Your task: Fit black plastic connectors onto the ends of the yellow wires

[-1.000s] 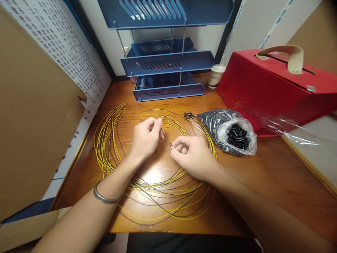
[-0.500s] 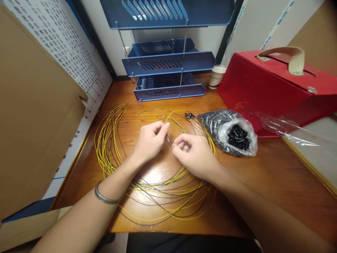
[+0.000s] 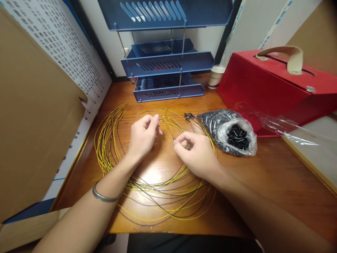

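Observation:
My right hand (image 3: 196,151) pinches a small black sleeve (image 3: 174,138) between thumb and forefinger. From its tip a thin yellow wire (image 3: 171,128) curves up and away from me. Apart from it, to the left, my left hand (image 3: 143,135) is raised over the table with thumb and forefinger pressed together; anything between them is hidden. Loose coils of yellow and black wire (image 3: 158,191) lie under and around both hands. Several wire ends with black sleeves (image 3: 189,116) lie bunched beyond my right hand.
An open plastic bag (image 3: 219,123) of small black sleeves (image 3: 238,137) lies at the right. Behind it stand a red box (image 3: 247,84) with a handle and a paper cup (image 3: 216,76). A blue tiered tray rack (image 3: 168,93) stands at the back, cardboard (image 3: 39,116) at the left.
My left hand has drawn away to the left from the right hand. The yellow wire between them now springs free upward, while the right hand still holds the sleeve.

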The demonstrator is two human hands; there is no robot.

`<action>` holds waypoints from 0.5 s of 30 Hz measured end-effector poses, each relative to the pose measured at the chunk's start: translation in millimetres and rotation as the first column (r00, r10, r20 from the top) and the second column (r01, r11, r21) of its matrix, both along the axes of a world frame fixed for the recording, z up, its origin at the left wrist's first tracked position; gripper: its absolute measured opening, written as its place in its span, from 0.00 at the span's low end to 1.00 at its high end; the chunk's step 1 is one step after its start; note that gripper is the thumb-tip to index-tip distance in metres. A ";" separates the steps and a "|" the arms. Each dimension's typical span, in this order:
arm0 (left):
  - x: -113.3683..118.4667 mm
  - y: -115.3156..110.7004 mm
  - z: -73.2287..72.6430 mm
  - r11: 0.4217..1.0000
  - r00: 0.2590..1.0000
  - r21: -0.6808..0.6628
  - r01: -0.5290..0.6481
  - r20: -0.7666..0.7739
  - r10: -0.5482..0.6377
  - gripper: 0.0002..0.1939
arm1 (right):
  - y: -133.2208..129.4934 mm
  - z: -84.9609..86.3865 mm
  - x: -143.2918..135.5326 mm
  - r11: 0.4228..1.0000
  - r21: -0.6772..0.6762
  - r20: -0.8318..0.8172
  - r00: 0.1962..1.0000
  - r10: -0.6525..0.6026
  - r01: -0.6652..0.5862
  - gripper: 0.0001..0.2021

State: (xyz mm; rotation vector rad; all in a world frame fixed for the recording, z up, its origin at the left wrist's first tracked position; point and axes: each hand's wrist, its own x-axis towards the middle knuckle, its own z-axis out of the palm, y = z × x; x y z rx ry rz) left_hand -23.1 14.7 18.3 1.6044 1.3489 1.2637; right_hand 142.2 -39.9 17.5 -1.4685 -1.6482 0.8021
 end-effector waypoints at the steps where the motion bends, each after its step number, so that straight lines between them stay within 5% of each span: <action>1: 1.0 -1.3 0.1 0.999 0.999 -0.001 0.034 0.022 -0.034 0.17 | 0.0 0.2 0.0 1.000 0.001 -0.002 1.000 -0.017 0.017 0.10; 9: 6.7 -7.1 -4.0 0.980 0.983 -0.096 0.173 0.074 -0.167 0.18 | 1.4 3.8 -0.5 0.996 0.031 -0.041 0.995 -0.087 0.089 0.09; 15: 7.9 -8.9 0.0 0.981 0.970 -0.155 0.117 0.228 -0.080 0.17 | 0.5 2.5 -0.2 0.996 0.029 -0.049 0.995 -0.081 0.083 0.10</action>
